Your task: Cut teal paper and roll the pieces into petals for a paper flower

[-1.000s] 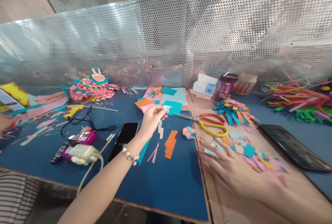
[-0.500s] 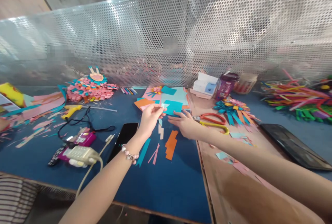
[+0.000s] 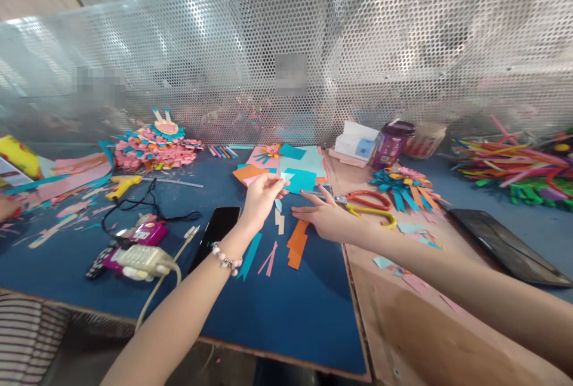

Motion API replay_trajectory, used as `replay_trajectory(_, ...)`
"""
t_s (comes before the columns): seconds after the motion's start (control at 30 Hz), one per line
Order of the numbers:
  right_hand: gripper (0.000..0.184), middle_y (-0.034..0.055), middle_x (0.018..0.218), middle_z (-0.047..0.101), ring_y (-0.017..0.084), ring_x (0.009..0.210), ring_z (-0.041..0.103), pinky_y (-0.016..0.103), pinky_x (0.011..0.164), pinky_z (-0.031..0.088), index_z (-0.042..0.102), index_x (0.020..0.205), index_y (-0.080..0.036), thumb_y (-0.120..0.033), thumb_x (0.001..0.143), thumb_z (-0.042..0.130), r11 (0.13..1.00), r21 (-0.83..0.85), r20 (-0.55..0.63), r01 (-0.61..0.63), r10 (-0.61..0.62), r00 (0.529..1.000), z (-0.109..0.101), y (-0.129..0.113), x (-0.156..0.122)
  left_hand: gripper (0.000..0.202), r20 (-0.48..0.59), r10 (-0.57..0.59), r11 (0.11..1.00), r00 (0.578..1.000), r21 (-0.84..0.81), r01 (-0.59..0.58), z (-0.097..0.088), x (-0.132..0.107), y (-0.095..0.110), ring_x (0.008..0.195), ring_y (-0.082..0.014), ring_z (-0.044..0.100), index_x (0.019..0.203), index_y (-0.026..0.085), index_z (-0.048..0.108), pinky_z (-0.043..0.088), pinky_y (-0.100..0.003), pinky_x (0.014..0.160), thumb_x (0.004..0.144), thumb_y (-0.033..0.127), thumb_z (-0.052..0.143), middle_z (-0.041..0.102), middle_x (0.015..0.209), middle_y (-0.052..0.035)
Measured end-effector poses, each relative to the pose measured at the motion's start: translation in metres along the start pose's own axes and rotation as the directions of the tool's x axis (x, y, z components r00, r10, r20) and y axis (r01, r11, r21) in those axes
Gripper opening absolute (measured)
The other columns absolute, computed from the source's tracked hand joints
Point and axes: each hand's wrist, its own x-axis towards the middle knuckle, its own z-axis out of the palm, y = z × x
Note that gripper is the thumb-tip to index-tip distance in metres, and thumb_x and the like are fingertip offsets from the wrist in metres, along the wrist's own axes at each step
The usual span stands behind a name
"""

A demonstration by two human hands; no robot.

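Note:
My left hand (image 3: pixel 260 197) pinches a small pale blue paper piece (image 3: pixel 286 176) above the blue table mat (image 3: pixel 286 314). A bead bracelet (image 3: pixel 225 261) is on that wrist. My right hand (image 3: pixel 323 217) lies beside it with fingers stretched out, its fingertips near the teal paper sheets (image 3: pixel 301 180) and the orange paper strips (image 3: pixel 296 244). Red and yellow scissors (image 3: pixel 367 206) lie just right of my right hand on the wooden board (image 3: pixel 403 326).
A black phone (image 3: pixel 215 232) and a charger with cable (image 3: pixel 142 256) lie left of my left arm. A yellow glue gun (image 3: pixel 122 184), paper flowers (image 3: pixel 152 147), a purple jar (image 3: pixel 394 143), coloured strips (image 3: pixel 514 168) and a dark tablet (image 3: pixel 505 244) surround the work area. A perforated metal screen (image 3: pixel 286 64) stands behind.
My right hand left the paper scraps on the wooden board and reached forward to the left, next to my left hand. The left hand stayed, holding its paper piece.

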Motion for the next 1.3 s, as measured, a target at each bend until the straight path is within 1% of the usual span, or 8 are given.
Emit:
replay_trajectory(0.13,0.054,0.0002,0.133,0.054,0.03,0.138,0.018,0.06,0.109,-0.007,0.056,0.126,-0.022,-0.006,0.075,0.047,0.999,-0.034,-0.028,-0.023,0.022,0.999,-0.001,0.0,-0.004,0.02,0.0,0.009,1.0,1.0,0.008,-0.009,-0.001,0.0,0.0,0.067,-0.0135,0.064,0.087,0.014,0.061,0.049,-0.026,0.062,0.077,0.031,0.062,0.071,0.085,-0.0084)
replay_trajectory(0.43,0.045,0.0052,0.117,0.066,0.034,0.136,0.025,0.062,0.108,-0.006,0.066,0.112,-0.017,-0.006,0.071,0.051,0.992,-0.091,-0.076,-0.085,0.078,0.994,0.002,-0.003,-0.014,0.021,-0.001,0.029,1.0,1.0,0.006,-0.029,0.001,0.001,-0.006,0.066,-0.0143,0.064,0.088,0.014,0.06,0.05,-0.027,0.061,0.076,0.032,0.062,0.07,0.082,-0.0079)
replay_trajectory(0.57,0.05,0.0068,0.127,0.059,0.034,0.136,0.024,0.063,0.107,-0.007,0.061,0.12,-0.017,-0.008,0.071,0.051,0.99,-0.098,-0.105,-0.103,0.092,0.99,0.003,0.0,-0.01,0.021,0.001,0.049,0.999,0.999,0.018,-0.049,0.0,0.0,-0.005,0.066,-0.014,0.064,0.087,0.014,0.06,0.05,-0.027,0.062,0.077,0.032,0.061,0.07,0.084,-0.0079)
replay_trajectory(0.67,0.058,0.004,0.137,0.05,0.032,0.137,0.022,0.064,0.107,-0.006,0.052,0.129,-0.019,-0.007,0.072,0.048,0.989,-0.1,-0.119,-0.112,0.1,0.988,0.004,0.003,0.0,0.021,0.006,0.061,0.998,0.998,0.028,-0.061,-0.001,0.001,-0.005,0.066,-0.014,0.064,0.087,0.015,0.06,0.05,-0.026,0.062,0.078,0.033,0.061,0.07,0.083,-0.0078)
replay_trajectory(0.8,0.052,0.0014,0.135,0.052,0.033,0.137,0.021,0.065,0.106,-0.004,0.056,0.125,-0.022,-0.008,0.076,0.047,0.988,-0.113,-0.085,-0.103,0.094,0.992,0.01,0.001,0.006,0.021,0.013,0.067,0.997,0.998,0.039,-0.068,-0.001,0.002,-0.008,0.067,-0.0148,0.065,0.087,0.015,0.06,0.05,-0.027,0.062,0.077,0.033,0.062,0.071,0.083,-0.0082)
replay_trajectory(1.0,0.047,0.0057,0.127,0.059,0.037,0.135,0.025,0.067,0.105,-0.006,0.061,0.12,-0.019,-0.01,0.074,0.051,0.979,-0.143,-0.06,-0.143,0.136,0.989,0.007,-0.009,-0.01,0.021,0.021,0.075,0.996,0.997,0.05,-0.076,0.0,0.0,-0.007,0.066,-0.0147,0.065,0.087,0.015,0.06,0.05,-0.027,0.062,0.077,0.034,0.061,0.071,0.084,-0.0083)
replay_trajectory(1.17,0.042,0.0113,0.118,0.065,0.041,0.131,0.03,0.07,0.104,-0.004,0.064,0.115,-0.011,-0.011,0.075,0.051,0.968,-0.183,-0.048,-0.171,0.165,0.985,0.002,-0.021,-0.02,0.02,0.034,0.082,0.995,0.996,0.059,-0.084,0.001,-0.001,-0.005,0.066,-0.0149,0.065,0.087,0.015,0.059,0.05,-0.027,0.063,0.078,0.033,0.061,0.07,0.084,-0.008)
replay_trajectory(1.3,0.042,0.0177,0.114,0.065,0.04,0.132,0.029,0.071,0.103,-0.003,0.062,0.117,-0.006,-0.009,0.077,0.049,0.956,-0.232,-0.064,-0.181,0.17,0.983,0.002,-0.033,-0.026,0.021,0.04,0.088,0.994,0.995,0.066,-0.09,0.0,-0.001,-0.005,0.067,-0.0152,0.065,0.088,0.015,0.059,0.05,-0.028,0.063,0.078,0.033,0.061,0.07,0.085,-0.0084)
